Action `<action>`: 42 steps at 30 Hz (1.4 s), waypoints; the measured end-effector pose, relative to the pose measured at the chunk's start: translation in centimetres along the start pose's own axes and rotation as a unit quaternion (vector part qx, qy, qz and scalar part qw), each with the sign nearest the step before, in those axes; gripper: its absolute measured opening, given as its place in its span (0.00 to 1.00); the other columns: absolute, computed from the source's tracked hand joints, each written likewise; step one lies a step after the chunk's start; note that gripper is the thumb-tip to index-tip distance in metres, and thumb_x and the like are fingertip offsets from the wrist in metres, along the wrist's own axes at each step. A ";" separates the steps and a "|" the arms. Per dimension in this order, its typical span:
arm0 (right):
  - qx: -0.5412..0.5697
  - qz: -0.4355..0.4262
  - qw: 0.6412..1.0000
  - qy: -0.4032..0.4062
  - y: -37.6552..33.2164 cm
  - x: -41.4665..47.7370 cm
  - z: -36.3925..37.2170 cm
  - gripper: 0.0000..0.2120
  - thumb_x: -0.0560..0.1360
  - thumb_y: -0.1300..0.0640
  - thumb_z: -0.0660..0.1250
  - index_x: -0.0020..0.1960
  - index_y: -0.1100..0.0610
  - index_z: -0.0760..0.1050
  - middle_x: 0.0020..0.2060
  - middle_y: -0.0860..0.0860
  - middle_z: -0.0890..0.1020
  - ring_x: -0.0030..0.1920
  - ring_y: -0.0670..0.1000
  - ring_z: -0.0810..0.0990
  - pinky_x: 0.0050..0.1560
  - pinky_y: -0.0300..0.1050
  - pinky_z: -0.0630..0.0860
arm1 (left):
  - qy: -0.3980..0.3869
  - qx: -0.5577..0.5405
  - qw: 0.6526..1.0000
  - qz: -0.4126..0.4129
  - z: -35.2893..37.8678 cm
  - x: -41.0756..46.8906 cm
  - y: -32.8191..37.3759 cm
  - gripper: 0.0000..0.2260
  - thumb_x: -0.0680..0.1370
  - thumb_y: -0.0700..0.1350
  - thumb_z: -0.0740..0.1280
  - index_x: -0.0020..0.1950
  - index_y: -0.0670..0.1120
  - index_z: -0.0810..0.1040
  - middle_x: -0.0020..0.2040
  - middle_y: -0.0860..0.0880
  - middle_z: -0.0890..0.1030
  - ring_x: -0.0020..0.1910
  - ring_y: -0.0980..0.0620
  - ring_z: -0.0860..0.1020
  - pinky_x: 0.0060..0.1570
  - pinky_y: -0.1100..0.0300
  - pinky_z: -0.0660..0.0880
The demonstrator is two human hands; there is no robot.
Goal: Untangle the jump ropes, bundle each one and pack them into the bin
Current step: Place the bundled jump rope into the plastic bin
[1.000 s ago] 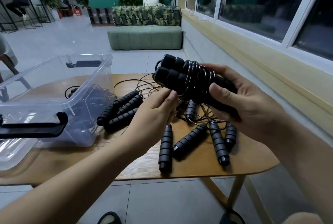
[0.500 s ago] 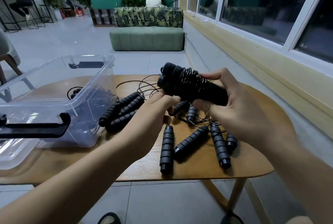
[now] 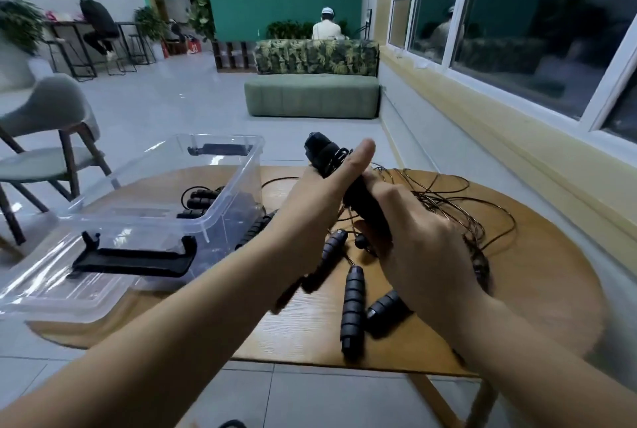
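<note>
Both hands grip one bundled jump rope held above the tabletop: L hand wraps the upper part w/ thumb up, R hand is curled round the lower end. Below, loose handles and tangled cord lie on the tabletop. The clear bin at left holds other ropes.

I see bundled jump rope tilted midair; loose jump ropes tangled on table; clear bin holds bundles.
</note>
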State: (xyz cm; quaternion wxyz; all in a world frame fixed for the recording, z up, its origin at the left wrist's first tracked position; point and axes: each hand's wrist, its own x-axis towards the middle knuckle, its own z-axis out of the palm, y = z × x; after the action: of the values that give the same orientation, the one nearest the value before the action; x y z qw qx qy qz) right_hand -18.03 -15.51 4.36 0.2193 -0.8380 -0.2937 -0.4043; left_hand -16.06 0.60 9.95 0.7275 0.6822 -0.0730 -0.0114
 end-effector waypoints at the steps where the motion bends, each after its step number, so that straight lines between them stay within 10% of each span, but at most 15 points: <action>1: 0.008 -0.001 1.000 -0.006 -0.5 0.5 0.6 0.23 0.84 0.60 0.69 0.78 0.59 0.69 0.60 0.55 0.84 0.43 0.56 0.86 0.38 0.52 0.85 | 0.004 0.014 1.000 -0.003 -0.7 0.8 0.8 0.22 0.73 0.64 0.76 0.49 0.47 0.78 0.36 0.53 0.79 0.33 0.58 0.77 0.42 0.58 0.72; 7: 0.070 -0.005 0.994 -0.084 -2.7 5.0 3.3 0.25 0.83 0.57 0.69 0.78 0.59 0.66 0.50 0.52 0.82 0.37 0.51 0.77 0.34 0.49 0.75 | 0.025 0.145 0.987 0.067 -6.8 3.8 4.2 0.08 0.81 0.49 0.74 0.51 0.44 0.82 0.41 0.51 0.84 0.40 0.56 0.81 0.45 0.62 0.77; 12: 0.122 0.001 0.980 -0.156 -3.2 8.9 6.9 0.29 0.82 0.54 0.71 0.80 0.50 0.65 0.63 0.49 0.83 0.57 0.54 0.83 0.54 0.58 0.81 | 0.046 0.312 0.944 0.095 -13.1 5.4 6.1 0.18 0.74 0.55 0.78 0.59 0.48 0.81 0.51 0.47 0.87 0.54 0.45 0.85 0.60 0.46 0.81; 15: 0.149 -0.002 0.975 -0.164 -3.1 10.7 9.6 0.27 0.82 0.55 0.71 0.78 0.51 0.68 0.64 0.49 0.83 0.62 0.51 0.82 0.61 0.54 0.80 | 0.022 0.373 0.924 0.083 -16.7 6.3 6.9 0.18 0.76 0.47 0.80 0.63 0.50 0.78 0.52 0.51 0.85 0.50 0.57 0.84 0.54 0.60 0.81; 23: 0.172 0.021 0.964 -0.203 -1.9 14.1 15.3 0.21 0.85 0.46 0.66 0.76 0.48 0.71 0.71 0.44 0.79 0.71 0.45 0.75 0.73 0.47 0.71 | -0.037 0.641 0.766 0.028 -24.6 9.9 5.7 0.22 0.68 0.54 0.84 0.59 0.56 0.83 0.48 0.58 0.85 0.47 0.61 0.82 0.47 0.62 0.79; 36: 0.212 0.020 0.924 -0.319 -0.6 12.5 19.7 0.25 0.86 0.32 0.48 0.78 0.36 0.68 0.80 0.27 0.58 0.81 0.30 0.47 0.73 0.30 0.50 | -0.278 0.660 0.683 -0.143 -28.0 12.1 -0.3 0.21 0.70 0.52 0.83 0.61 0.60 0.83 0.50 0.63 0.83 0.44 0.71 0.79 0.46 0.64 0.76; 42: 0.223 0.031 0.917 -0.330 -0.9 12.4 19.3 0.22 0.87 0.33 0.48 0.76 0.33 0.69 0.78 0.24 0.57 0.81 0.30 0.46 0.74 0.35 0.55 | -0.278 0.677 0.671 -0.123 -28.3 14.1 -1.0 0.25 0.73 0.50 0.82 0.68 0.58 0.79 0.60 0.57 0.82 0.59 0.52 0.81 0.62 0.49 0.78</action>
State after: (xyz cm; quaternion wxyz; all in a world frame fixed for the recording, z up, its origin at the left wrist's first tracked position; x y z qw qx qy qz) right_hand -1.84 0.74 3.34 0.3035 -0.8618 -0.4059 -0.0218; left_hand 1.42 26.96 8.60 0.0044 0.9556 -0.1750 -0.2372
